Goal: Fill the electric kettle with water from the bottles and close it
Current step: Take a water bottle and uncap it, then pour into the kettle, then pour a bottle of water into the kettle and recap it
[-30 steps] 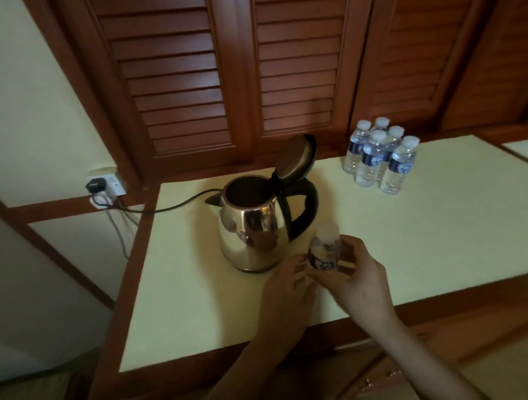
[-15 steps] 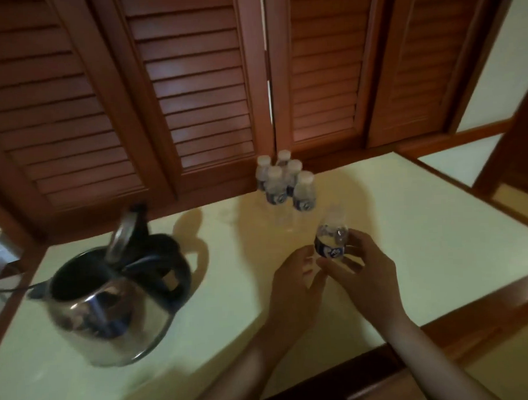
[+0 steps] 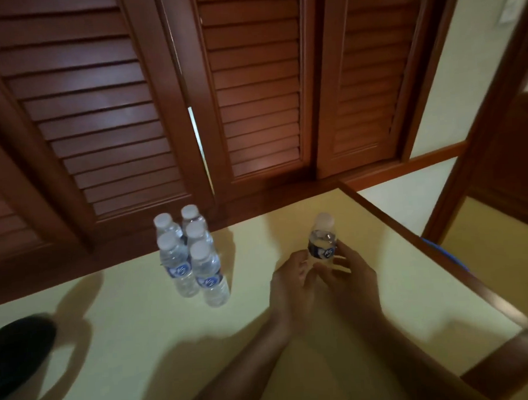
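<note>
Standing upright, bottle [image 3: 322,245] between left hand [image 3: 290,285], right hand [image 3: 349,279]; right grip closed

Probably a hotel room: louvered wooden doors [image 3: 108,116] behind a counter [image 3: 142,341] with complimentary-looking water bottles [image 3: 189,257].

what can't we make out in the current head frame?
- Kettle: cut off by the left edge, only a dark blurred part shows; lid and water level hidden.
- Held bottle: lower body hidden behind the fingers; fill level unclear, cap blurred.
- Left hand and right hand: motion blur; the exact grip is unclear.
- Five standing bottles: label text too small; rear ones partly hidden by the front ones.
</note>
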`<control>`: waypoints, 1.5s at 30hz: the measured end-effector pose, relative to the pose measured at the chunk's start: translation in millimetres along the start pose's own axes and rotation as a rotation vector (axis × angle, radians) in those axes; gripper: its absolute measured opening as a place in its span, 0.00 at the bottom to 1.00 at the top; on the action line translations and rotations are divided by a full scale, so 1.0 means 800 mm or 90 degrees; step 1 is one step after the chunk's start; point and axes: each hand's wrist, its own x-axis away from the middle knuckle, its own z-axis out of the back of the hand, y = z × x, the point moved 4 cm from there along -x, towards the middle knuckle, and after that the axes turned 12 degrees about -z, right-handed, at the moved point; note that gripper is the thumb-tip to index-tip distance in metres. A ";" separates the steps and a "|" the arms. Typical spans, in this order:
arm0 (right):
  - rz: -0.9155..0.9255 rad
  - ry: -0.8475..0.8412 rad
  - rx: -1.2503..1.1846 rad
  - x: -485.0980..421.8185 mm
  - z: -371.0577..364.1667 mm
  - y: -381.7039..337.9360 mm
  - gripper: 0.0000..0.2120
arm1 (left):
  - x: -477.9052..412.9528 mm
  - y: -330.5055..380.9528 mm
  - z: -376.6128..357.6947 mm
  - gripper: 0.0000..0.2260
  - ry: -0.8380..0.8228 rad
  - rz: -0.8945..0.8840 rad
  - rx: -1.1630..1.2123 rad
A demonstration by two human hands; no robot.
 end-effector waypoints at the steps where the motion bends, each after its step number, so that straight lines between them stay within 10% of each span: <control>1: -0.007 0.010 -0.012 -0.011 -0.002 0.002 0.26 | -0.011 -0.001 -0.006 0.14 0.001 0.005 0.003; 25: -0.049 -0.009 0.055 -0.180 -0.056 0.012 0.32 | -0.159 -0.095 -0.059 0.20 0.103 0.095 -0.045; 32: -0.061 0.066 0.078 -0.122 -0.034 0.013 0.29 | -0.076 -0.015 -0.029 0.16 0.000 -0.204 -0.248; 45: 0.178 -0.120 0.023 0.000 -0.100 -0.100 0.11 | 0.121 -0.038 0.139 0.09 0.038 -0.096 -0.304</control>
